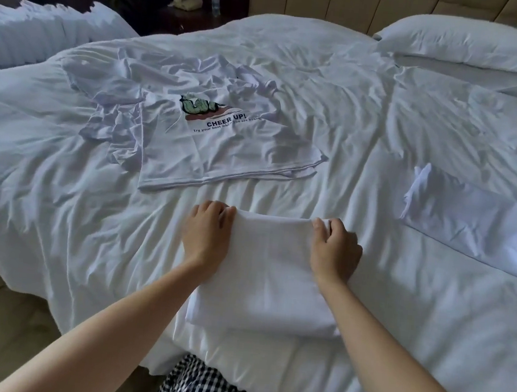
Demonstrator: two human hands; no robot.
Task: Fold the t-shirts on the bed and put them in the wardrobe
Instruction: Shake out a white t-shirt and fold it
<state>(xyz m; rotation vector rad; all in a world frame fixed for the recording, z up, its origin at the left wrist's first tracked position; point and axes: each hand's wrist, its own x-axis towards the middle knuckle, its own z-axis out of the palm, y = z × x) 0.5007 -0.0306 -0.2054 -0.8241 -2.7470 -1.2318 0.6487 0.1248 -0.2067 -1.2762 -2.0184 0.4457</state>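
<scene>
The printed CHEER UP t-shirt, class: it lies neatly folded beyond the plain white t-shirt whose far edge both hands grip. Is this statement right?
No. The head view shows the printed t-shirt spread out and rumpled, not folded. It does lie beyond the plain white t-shirt, whose far edge the left hand and right hand grip.

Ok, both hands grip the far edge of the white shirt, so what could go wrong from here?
The left hand and right hand grip only the far edge of the folded t-shirt, so its layers may slip apart when it moves. It lies on a wrinkled white sheet, which the hands could catch too.
</scene>
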